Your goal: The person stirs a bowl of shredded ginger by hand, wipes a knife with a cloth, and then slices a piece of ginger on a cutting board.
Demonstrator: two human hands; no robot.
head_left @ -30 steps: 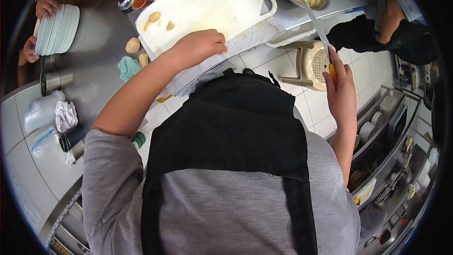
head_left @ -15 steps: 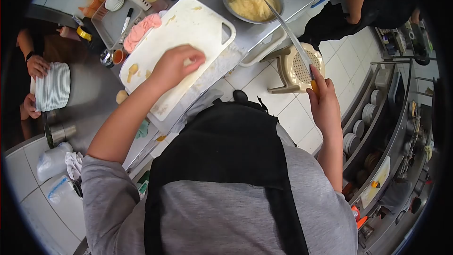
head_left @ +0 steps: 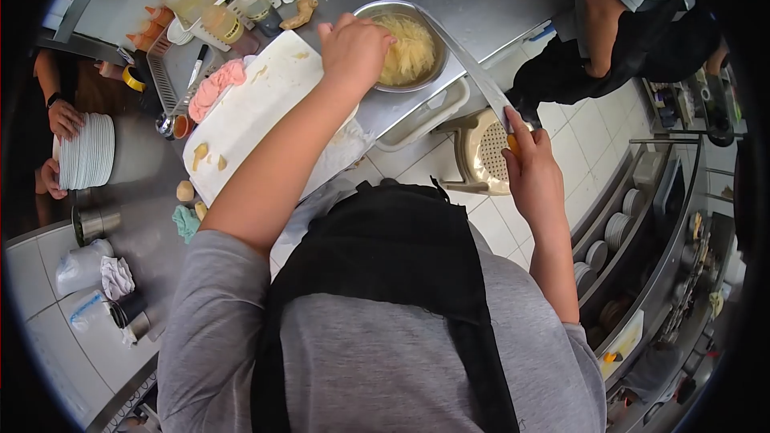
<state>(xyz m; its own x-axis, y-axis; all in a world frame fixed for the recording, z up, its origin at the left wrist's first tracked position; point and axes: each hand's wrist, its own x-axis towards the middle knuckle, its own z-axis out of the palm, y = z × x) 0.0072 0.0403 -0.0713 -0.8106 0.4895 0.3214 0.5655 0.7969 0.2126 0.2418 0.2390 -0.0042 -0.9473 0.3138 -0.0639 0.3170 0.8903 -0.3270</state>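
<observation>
My right hand [head_left: 525,156] is closed round the yellow handle of a long knife [head_left: 469,64], whose blade points up and left to the rim of a steel bowl [head_left: 441,72]. Pale shredded food [head_left: 411,52] lies in the bowl. At the bowl's left rim is my left hand [head_left: 354,46], its fingers bent and partly over the shreds; whether they grip any is hidden. Below my left forearm lies a white cutting board [head_left: 249,112] with small scraps and a peeled root piece [head_left: 200,154] on it.
A pink cloth [head_left: 216,87] rests along the board's far edge, near sauce bottles [head_left: 228,28] in baskets. Ginger [head_left: 300,12] lies behind the board. At left, a person's hands hold stacked plates [head_left: 87,151]. Another person [head_left: 613,32] is at upper right, near a beige stool [head_left: 485,148].
My left hand has moved from above the board to the bowl. The knife is still in my right hand, its tip now at the bowl's rim. The view has shifted slightly.
</observation>
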